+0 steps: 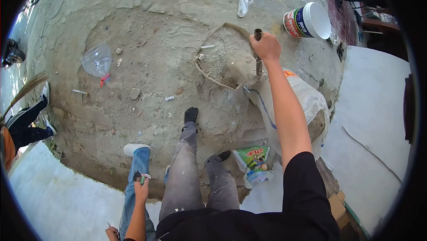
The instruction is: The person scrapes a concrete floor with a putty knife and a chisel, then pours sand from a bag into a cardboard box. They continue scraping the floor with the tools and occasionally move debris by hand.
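Note:
My right hand [267, 46] is wrapped round the upper part of an upright, dark, tube-like handle [259, 68]. Its lower end is by the dirt, and what it joins cannot be made out. Just left of it lies a shallow, thin-rimmed, tray-like thing [215, 81] with dirt and rubble in it. A brownish patch of dirt [242, 68] there looks blurred. Under my right forearm leans a large whitish sack [307, 90], its mouth towards the tray. My left hand does not show; the hands at lower left appear to be another person's.
A paint bucket [307, 20] lies tipped at upper right. A green bag [252, 157] is near my feet. On the broken ground lie a clear plastic bag [97, 60] and a white bag [243, 5]. A person in jeans [141, 161] sits beside me; another with a broom [26, 89] stands left.

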Demonstrator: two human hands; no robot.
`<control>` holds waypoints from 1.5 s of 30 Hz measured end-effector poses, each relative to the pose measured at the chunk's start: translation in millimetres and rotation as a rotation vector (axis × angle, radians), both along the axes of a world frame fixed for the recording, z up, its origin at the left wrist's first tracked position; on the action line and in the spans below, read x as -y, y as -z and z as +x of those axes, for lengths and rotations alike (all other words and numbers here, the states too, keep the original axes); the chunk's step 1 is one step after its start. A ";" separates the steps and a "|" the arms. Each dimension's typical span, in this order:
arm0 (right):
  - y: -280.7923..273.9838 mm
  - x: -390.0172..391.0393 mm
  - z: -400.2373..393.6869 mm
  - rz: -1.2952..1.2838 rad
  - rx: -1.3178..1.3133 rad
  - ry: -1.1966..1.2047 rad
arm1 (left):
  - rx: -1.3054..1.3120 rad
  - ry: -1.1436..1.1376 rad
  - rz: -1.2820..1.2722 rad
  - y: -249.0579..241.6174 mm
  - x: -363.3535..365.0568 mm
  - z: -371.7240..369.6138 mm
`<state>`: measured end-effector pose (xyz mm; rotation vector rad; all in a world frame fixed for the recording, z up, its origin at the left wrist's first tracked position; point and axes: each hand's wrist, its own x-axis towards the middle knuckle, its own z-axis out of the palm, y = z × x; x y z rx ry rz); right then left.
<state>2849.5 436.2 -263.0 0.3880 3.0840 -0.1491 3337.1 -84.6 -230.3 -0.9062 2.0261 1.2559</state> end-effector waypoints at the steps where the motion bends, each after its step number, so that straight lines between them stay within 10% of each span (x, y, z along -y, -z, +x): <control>1: -1.8 1.4 -2.4 0.018 0.021 -0.001 | 0.033 0.022 0.006 2.2 0.4 3.3; 25: -34.2 1.1 3.5 -0.081 0.049 0.089 | -0.029 0.066 0.066 3.8 -42.2 -29.8; 34: 20.7 18.9 250.4 -0.658 -0.341 0.296 | -0.104 0.242 0.093 15.4 -89.0 -65.6; 39: 44.4 22.6 414.0 -0.777 -0.136 0.668 | -0.185 0.509 0.124 18.9 -143.1 -79.8; 41: 67.7 10.5 476.2 -1.515 -0.128 1.070 | -0.209 0.589 0.206 26.4 -167.9 -81.4; 45: 84.5 -9.9 576.5 -1.479 -0.238 1.122 | -0.170 0.781 0.319 21.2 -228.2 -68.0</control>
